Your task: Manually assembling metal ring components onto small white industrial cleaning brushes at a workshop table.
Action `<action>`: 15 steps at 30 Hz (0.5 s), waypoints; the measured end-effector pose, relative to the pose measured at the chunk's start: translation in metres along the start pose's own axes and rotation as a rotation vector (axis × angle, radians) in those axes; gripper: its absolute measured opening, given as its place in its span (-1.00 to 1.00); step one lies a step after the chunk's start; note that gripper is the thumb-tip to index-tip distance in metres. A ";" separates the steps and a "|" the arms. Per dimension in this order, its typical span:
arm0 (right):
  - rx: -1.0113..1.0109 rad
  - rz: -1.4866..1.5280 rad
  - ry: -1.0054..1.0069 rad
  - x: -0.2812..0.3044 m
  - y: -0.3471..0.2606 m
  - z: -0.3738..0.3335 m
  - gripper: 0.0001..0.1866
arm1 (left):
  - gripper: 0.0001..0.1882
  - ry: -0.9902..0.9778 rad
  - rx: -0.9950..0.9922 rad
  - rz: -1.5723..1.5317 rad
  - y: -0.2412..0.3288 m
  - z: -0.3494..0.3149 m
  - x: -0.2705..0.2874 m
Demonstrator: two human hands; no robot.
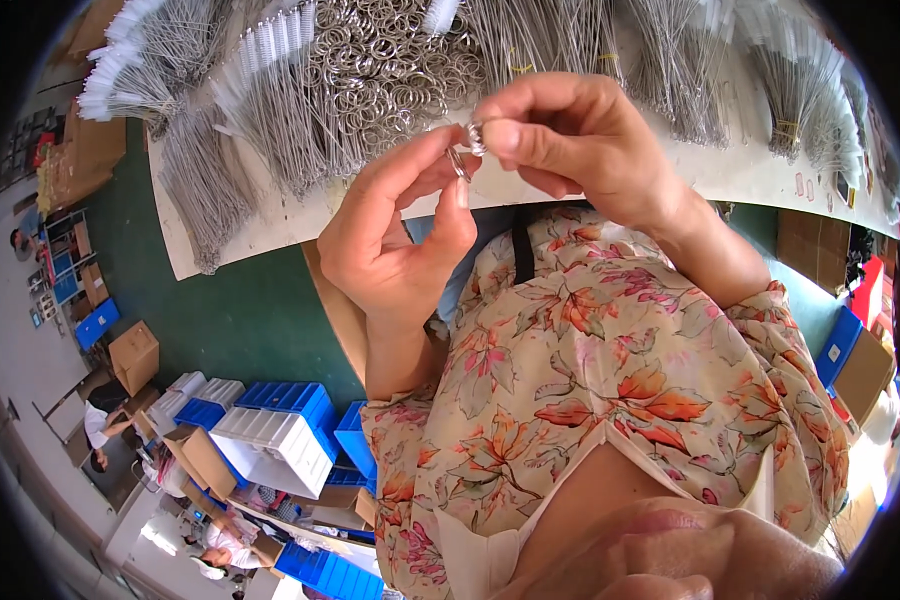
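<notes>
My left hand (395,225) is raised at the table's near edge, its thumb and index finger pinching a silver metal ring (458,163). Facing it, my right hand (595,145) pinches a small stack of metal rings (475,139) between thumb and fingers. The two hands nearly meet, and how the rings lie against each other is too small to tell. Just beyond them spreads a heap of loose silver rings (395,75). Beside the heap lie bundles of thin wire brushes (270,110) with white bristle ends.
The white table (740,175) carries more brush bundles (785,90) to the right and at the far left (205,190). Blue and white plastic crates (275,430) stand on the green floor (220,320) to the left. Cardboard boxes (815,250) stand at the right. Other people (225,545) are in the background.
</notes>
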State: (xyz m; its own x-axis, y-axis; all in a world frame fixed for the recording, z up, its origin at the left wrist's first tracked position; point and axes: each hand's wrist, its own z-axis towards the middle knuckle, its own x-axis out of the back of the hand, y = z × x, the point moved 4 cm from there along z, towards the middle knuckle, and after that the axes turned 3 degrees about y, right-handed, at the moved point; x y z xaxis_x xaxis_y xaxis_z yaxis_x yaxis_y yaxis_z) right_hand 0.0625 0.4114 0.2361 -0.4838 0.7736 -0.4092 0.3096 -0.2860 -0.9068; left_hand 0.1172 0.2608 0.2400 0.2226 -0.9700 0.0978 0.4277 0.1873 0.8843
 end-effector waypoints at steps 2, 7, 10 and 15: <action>-0.003 0.047 0.011 -0.002 0.009 0.005 -0.79 | -0.65 -0.007 -0.020 0.043 0.003 0.004 0.000; -0.030 0.007 -0.052 -0.004 0.006 0.010 -0.80 | -0.66 -0.085 0.040 0.008 0.000 0.014 0.003; -0.035 -0.148 -0.100 0.001 0.005 0.016 -0.81 | -0.66 -0.142 0.052 -0.008 -0.005 0.018 0.007; -0.030 -0.360 -0.186 0.003 -0.009 0.024 -0.81 | -0.65 -0.165 0.161 -0.070 -0.007 0.017 0.009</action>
State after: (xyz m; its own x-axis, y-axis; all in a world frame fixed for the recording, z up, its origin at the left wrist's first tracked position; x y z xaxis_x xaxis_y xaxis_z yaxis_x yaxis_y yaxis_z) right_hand 0.0388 0.4028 0.2408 -0.7044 0.7053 -0.0803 0.1159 0.0027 -0.9933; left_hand 0.1009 0.2481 0.2424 0.0459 -0.9944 0.0955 0.2888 0.1047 0.9516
